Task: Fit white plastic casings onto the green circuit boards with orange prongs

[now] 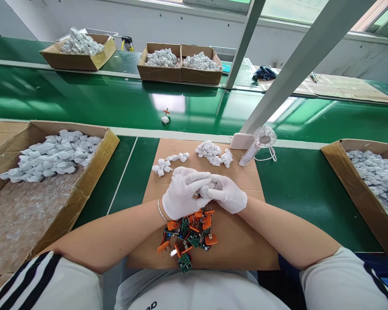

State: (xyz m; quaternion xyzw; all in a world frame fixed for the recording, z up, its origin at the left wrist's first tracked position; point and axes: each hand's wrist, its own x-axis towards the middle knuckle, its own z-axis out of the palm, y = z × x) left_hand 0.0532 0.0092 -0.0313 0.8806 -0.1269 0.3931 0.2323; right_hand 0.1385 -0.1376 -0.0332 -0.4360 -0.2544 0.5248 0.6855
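Note:
Both my hands wear white gloves and meet over the middle of the cardboard sheet (242,243). Between the fingertips of my left hand (184,191) and my right hand (226,193) is a small white shell piece (204,191), mostly covered by the gloves. The fingers of both hands are closed around it. Just below my left wrist lies a heap of small green circuit boards (192,237) with orange parts and wires. Beyond my hands sit a cluster of white shell pieces (208,150) and a looser group of similar white pieces (161,167) to its left.
A large open carton (93,189) of white pieces stands at left, another carton (339,172) at right. A clear handheld fan (264,137) stands by the slanted post (287,64). One assembled piece (165,119) lies on the green belt (116,103); filled boxes (160,74) line the back.

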